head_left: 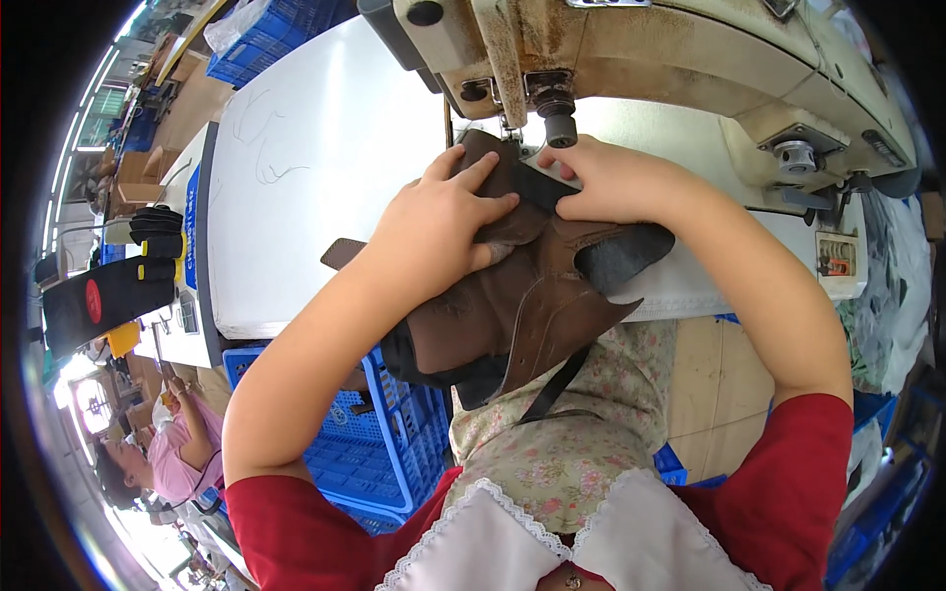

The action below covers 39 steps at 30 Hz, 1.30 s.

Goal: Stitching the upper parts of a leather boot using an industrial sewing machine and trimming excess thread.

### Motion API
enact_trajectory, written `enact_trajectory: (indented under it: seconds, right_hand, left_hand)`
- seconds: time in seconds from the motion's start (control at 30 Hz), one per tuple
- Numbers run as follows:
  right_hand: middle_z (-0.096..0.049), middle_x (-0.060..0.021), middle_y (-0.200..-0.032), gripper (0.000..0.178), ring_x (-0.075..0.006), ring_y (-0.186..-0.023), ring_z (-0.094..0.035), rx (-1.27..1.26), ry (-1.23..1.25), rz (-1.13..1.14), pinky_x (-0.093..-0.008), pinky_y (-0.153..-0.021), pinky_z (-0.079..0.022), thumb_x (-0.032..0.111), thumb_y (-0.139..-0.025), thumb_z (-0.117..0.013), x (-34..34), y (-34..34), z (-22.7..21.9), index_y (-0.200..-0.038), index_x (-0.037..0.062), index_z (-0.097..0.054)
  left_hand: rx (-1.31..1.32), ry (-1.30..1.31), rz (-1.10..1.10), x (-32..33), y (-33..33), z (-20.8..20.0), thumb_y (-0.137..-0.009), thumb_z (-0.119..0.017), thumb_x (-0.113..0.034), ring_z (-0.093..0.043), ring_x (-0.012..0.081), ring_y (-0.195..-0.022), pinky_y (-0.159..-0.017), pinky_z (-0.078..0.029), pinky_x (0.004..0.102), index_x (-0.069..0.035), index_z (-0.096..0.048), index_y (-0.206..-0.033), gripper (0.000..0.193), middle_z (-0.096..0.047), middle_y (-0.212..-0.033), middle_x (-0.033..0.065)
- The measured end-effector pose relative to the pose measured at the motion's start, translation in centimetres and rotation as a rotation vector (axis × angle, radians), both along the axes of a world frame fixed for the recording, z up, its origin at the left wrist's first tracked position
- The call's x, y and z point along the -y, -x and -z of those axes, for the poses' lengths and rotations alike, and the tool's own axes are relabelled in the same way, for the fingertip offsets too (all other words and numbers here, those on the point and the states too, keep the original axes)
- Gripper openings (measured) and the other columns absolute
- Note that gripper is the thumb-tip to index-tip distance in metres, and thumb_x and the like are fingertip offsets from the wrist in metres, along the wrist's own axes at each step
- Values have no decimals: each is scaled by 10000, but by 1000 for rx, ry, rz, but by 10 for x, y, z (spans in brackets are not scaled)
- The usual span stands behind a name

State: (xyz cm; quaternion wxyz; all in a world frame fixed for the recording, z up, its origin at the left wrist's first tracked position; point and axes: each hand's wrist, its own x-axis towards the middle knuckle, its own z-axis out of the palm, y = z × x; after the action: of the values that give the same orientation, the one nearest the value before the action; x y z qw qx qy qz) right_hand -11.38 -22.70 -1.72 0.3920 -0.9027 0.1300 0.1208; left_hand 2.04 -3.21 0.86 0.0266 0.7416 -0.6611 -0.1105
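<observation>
A brown leather shoe upper (473, 330) with black lining lies at the front edge of the sewing table and drapes toward my lap. Its far end sits under the needle area of an industrial sewing machine (641, 59). My left hand (439, 217) rests on top of the leather with its fingers spread, pressing it down left of the needle; a band or wrap circles one finger. On the other side, my right hand (601, 182) pinches the upper's dark edge between thumb and fingers, close to the presser foot (512, 133). The fingertips there are partly hidden.
The white tabletop (315, 148) extends to the left. Blue plastic crates (394, 433) stand below its front edge, and another blue crate (266, 44) is at the back left. A person in pink (187, 438) sits farther left. Clear plastic bags (892, 286) hang at the right.
</observation>
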Motion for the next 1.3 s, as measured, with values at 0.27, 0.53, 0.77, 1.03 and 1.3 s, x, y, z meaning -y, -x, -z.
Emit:
enact_trajectory:
  seconds: [0.27, 0.53, 0.77, 1.03, 1.3]
  right_hand:
    - [-677, -138, -944, 552, -284, -877, -658, -113, 15, 153, -363, -778, -509, 321, -796, -673, 1, 5, -3, -1263, 38, -586]
    - [-683, -135, -831, 351, -275, -811, -668, -126, 144, 46, -373, -730, -507, 282, -791, -701, 3, -10, 2, -1064, 61, -676]
    - [-672, -84, -798, 319, -199, -752, -644, -143, 41, 23, -353, -676, -490, 296, -782, -756, 10, -24, 3, -979, 72, -643]
    - [-600, -103, -675, 305, -226, -636, -594, 118, 118, 155, -374, -596, -443, 241, -809, -743, -7, -8, 20, -1017, 84, -585]
    - [-658, -108, -778, 226, -238, -739, -622, 192, 12, 268, -367, -685, -478, 175, -781, -720, -11, 3, 25, -969, 68, -655]
  left_hand:
    - [0, 15, 8, 0, 1, 0, -661, -764, -161, -421, 389, -1366, -1045, -470, 447, -211, -683, -1250, 596, -510, -1454, 116]
    - [100, -50, 79, 5, 1, -3, -672, -764, -164, -422, 382, -1370, -1059, -458, 439, -175, -676, -1253, 588, -524, -1441, 129]
    - [-18, -109, 81, 12, -2, -9, -690, -772, -214, -397, 381, -1385, -1069, -446, 440, -123, -701, -1206, 529, -494, -1455, 169]
    - [-26, -73, 69, 8, -4, -7, -698, -763, -210, -416, 371, -1374, -1045, -471, 441, -147, -698, -1218, 528, -478, -1469, 170]
    - [101, -120, 74, 10, 3, -7, -696, -758, -164, -409, 356, -1386, -1008, -503, 430, -177, -650, -1287, 601, -468, -1478, 164]
